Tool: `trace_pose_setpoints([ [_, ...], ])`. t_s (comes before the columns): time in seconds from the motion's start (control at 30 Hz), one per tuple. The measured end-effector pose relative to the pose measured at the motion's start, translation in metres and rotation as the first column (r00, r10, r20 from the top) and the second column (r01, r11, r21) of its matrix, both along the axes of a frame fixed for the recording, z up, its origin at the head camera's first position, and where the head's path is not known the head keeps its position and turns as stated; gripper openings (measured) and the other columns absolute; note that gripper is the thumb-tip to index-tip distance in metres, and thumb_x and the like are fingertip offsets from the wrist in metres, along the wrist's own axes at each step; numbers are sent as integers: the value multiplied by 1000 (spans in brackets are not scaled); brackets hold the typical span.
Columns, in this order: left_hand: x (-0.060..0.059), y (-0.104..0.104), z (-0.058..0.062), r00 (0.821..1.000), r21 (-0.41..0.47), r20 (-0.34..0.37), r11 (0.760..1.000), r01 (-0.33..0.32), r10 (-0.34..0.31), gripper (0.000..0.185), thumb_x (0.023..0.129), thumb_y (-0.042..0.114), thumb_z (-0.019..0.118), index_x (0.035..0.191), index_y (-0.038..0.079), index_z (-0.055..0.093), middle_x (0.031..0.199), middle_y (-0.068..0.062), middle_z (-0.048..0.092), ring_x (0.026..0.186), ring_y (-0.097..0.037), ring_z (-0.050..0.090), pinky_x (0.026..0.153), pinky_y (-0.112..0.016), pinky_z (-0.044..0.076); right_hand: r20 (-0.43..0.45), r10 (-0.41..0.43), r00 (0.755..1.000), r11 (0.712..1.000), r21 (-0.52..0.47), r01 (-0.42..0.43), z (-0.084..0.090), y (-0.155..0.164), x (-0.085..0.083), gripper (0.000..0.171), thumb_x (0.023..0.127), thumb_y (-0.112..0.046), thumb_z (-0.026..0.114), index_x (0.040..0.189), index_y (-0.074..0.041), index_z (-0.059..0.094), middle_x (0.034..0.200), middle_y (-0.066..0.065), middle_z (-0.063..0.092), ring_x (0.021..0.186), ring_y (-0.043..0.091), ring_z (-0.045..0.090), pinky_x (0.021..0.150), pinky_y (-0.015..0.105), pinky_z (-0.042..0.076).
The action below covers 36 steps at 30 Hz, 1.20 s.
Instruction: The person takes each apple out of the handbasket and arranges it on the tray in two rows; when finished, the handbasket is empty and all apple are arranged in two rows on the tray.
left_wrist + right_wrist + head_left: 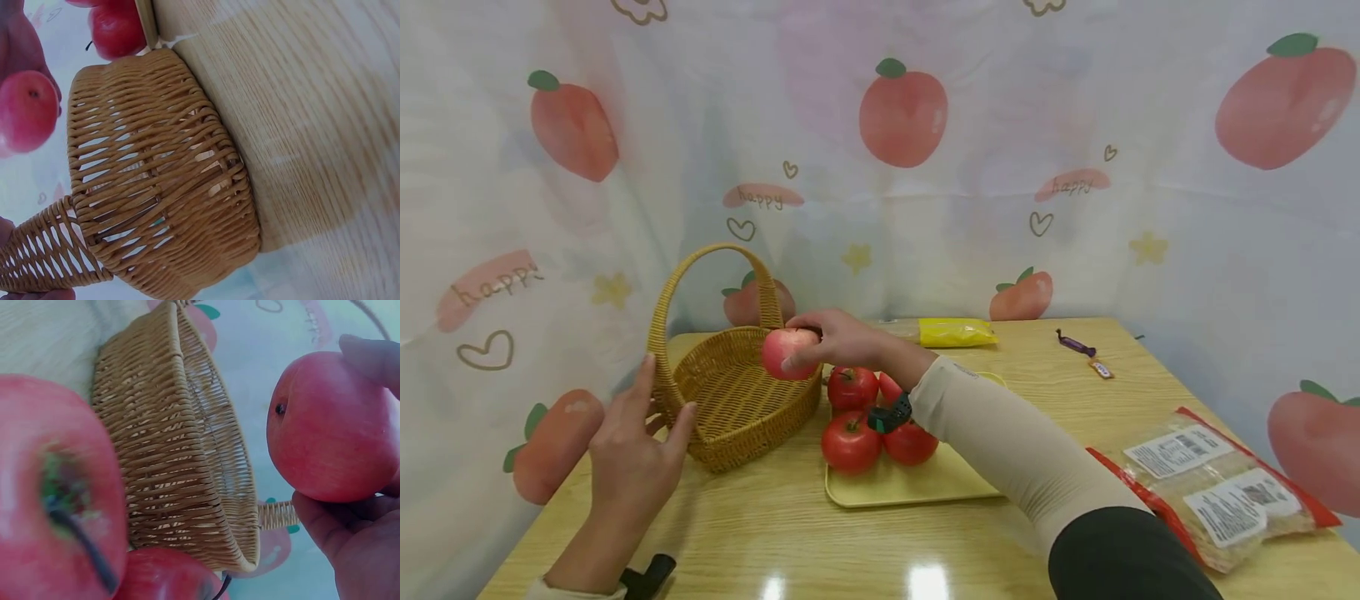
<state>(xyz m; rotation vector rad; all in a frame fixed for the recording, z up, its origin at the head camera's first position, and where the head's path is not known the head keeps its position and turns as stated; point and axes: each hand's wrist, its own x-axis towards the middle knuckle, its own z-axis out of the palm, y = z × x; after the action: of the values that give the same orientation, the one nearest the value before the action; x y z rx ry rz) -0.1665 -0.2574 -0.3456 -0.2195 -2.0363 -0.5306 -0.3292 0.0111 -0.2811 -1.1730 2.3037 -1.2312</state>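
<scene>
Head view, item one: a pink-red apple (788, 352), held in our right hand (842, 337) just above the near rim of the wicker basket (737, 400). The right grip is closed on the fruit, fingers over the top and thumb underneath (the right wrist view shows this best). We judge it firm, smooth-skinned, moderately heavy and liable to bruise; a broad hold round its widest part suits it.

Item two: our left hand (636, 446), fingers straight and relaxed, holding nothing, its fingertips against the basket's outer wall by the handle base. The weave looks stiff and light.

Item three: several red tomatoes (851, 442) on a yellow tray (917, 487) beside the basket.

Item four: labelled packets (1213, 483) on the desk (1075, 392), print too small to read. The backdrop carries the word "happy".
</scene>
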Motion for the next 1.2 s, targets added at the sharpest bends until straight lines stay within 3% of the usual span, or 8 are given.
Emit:
trace_pose_setpoints([
  [0.2, -1, -2, 0, 1000, -4, -16, 1000, 11, -11, 87, 81, 6, 83, 159, 11, 44, 101, -31, 63, 81, -43, 70, 82, 10, 28, 22, 3, 1000, 1000, -7, -3, -2, 16, 9, 65, 87, -36, 79, 145, -17, 58, 125, 1, 67, 103, 19, 68, 88, 35, 61],
  [0.47, -1, -3, 0, 1000, 1, -16, 1000, 4, -4, 86, 81, 7, 83, 158, 10, 45, 102, -32, 64, 81, -44, 70, 81, 10, 28, -20, -56, 998, 998, 28, 57, -7, 42, 20, 76, 85, -38, 80, 152, -15, 51, 138, 1, 61, 112, 16, 66, 92, 32, 60],
  [0.67, -1, -3, 2, 1000, 1, -28, 1000, 3, -3, 85, 82, 8, 82, 158, 11, 44, 103, -33, 64, 80, -45, 70, 82, 10, 27, -29, -60, 998, 998, -3, 60, -16, 61, 24, 74, 84, -33, 82, 150, -14, 53, 136, 3, 60, 114, 19, 64, 93, 33, 60],
  [1.0, -1, 0, 3, 1000, 19, 10, 1000, 15, -16, 87, 83, 4, 82, 159, 13, 42, 106, -33, 62, 84, -46, 70, 83, 11, 25, 25, -80, 997, 996, -44, 81, -30, 87, 36, 65, 82, -26, 85, 140, -18, 58, 132, 4, 61, 110, 22, 67, 90, 37, 62],
  [1.2, -2, 1, 2, 1000, 26, 22, 1000, 16, -17, 87, 83, 4, 82, 160, 13, 42, 105, -33, 62, 83, -46, 71, 83, 11, 25, 53, -118, 992, 991, -52, 121, -33, 104, 48, 72, 82, -26, 85, 146, -16, 53, 133, 5, 62, 112, 23, 67, 89, 38, 63],
])
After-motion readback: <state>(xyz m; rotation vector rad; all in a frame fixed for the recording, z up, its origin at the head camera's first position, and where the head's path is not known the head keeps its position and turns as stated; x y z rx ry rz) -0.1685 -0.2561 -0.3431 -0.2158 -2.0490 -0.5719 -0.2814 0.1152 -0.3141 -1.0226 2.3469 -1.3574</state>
